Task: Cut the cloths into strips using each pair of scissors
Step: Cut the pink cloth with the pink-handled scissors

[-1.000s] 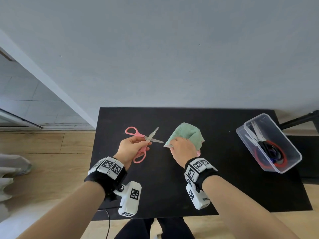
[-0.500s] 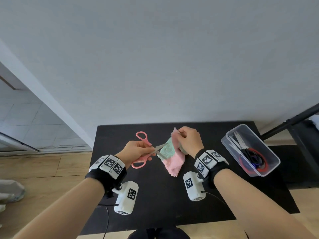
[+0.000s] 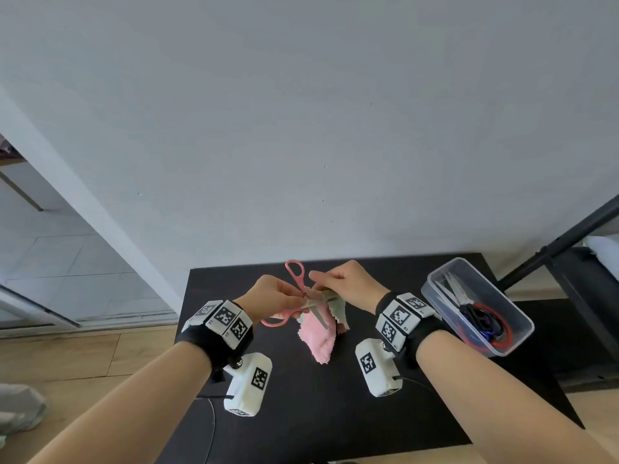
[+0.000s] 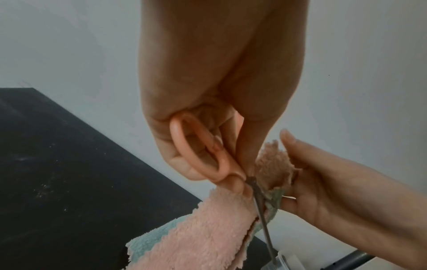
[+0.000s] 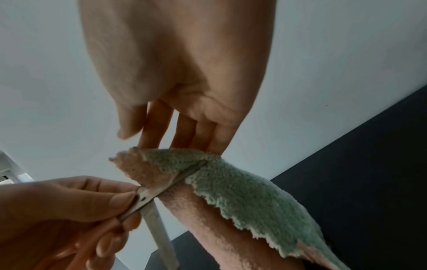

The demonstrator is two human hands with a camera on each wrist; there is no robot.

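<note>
The cloth (image 3: 318, 333), pink on one side and green on the other, is held up above the black table (image 3: 335, 413), between both raised hands. Bare tabletop lies beneath it; a clear box (image 3: 516, 333) of other scissors stands well apart at the right edge. The pink scissors (image 3: 296, 296) are gripped by the left hand (image 3: 273, 296), blades parted around the cloth's upper edge. That edge is pinched by the right hand (image 3: 348, 284).

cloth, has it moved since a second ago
Yes. The cloth lay bunched on the black table under the right hand; now that hand holds it up off the table, hanging, against the pink scissors in the left hand.
</note>
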